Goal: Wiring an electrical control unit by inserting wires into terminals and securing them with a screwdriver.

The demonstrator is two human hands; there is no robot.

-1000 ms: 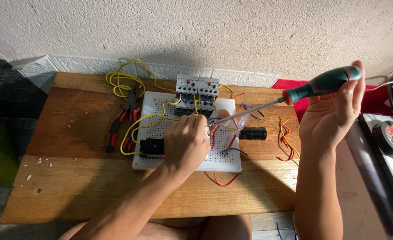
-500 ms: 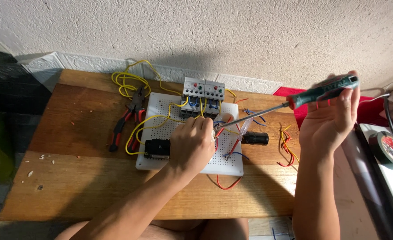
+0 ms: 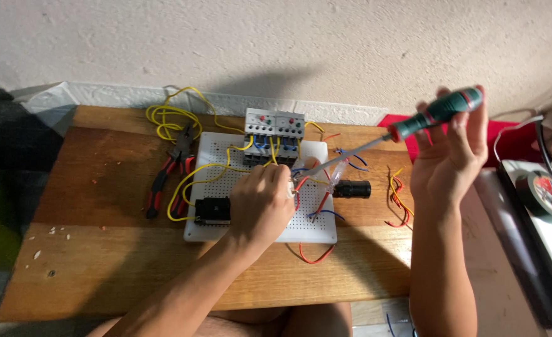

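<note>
Green-handled screwdriver (image 3: 413, 128) in right hand (image 3: 448, 156), tip hidden behind left hand (image 3: 260, 203)

Both forearms are bare, no sleeves, and neither hand wears gloves, rings or a watch.

There is just one camera, worn on the person's head. It looks down from above at a wooden table (image 3: 101, 262) pushed against a bumpy wall (image 3: 288, 43). It sits close, near enough to see both forearms reaching in from the bottom. The wall fills the top and the table fills the middle.
</note>
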